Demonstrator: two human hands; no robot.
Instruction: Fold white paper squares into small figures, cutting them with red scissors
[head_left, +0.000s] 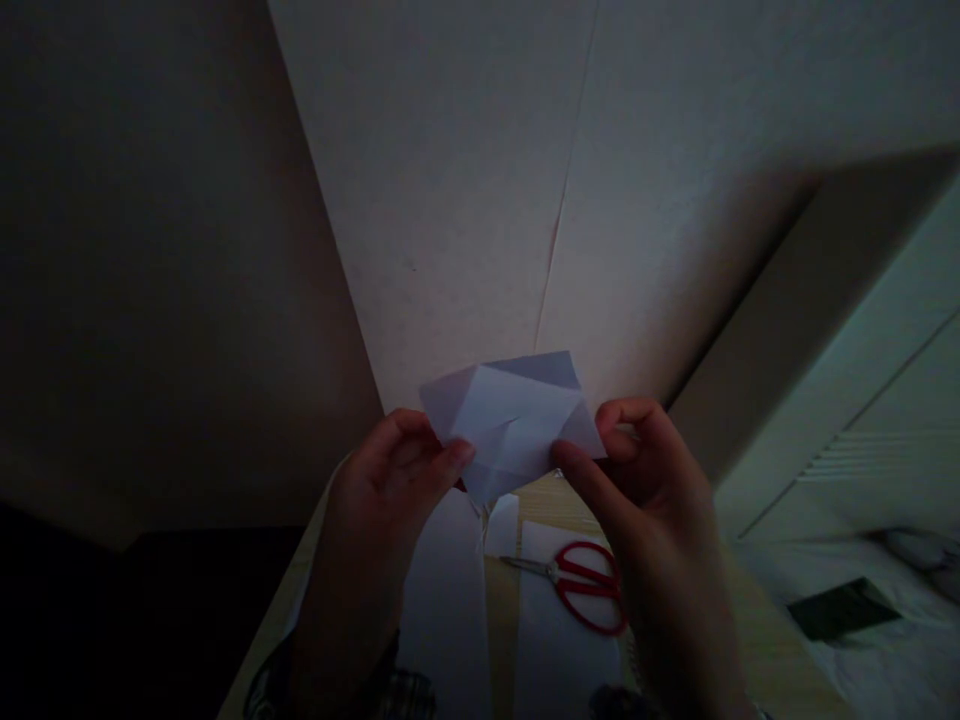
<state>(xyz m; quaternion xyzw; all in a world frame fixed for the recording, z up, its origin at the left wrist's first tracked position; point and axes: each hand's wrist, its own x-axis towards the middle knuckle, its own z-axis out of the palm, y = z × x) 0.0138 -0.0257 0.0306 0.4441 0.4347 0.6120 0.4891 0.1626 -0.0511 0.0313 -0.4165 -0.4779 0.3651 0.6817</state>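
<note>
A folded sheet of white paper [517, 410] is held up above the table between both my hands. Its corners are creased, and a small slit or crease shows near its middle. My left hand [390, 480] pinches the paper's left side, thumb on the near face and fingers behind. On the right side, my right hand [645, 490] grips it the same way, its thumb near the lower right edge. Below the paper lie red-handled scissors [589, 585], blades pointing left, on a white paper strip [559, 650]. My right wrist is close beside the handles.
Another white sheet [446, 610] and a small paper scrap [502, 525] lie on the light wooden table [504, 620]. A pale wall [465, 200] rises right behind the table. To the right are a white cabinet [862, 400] and a dark green item [844, 608] on white fabric.
</note>
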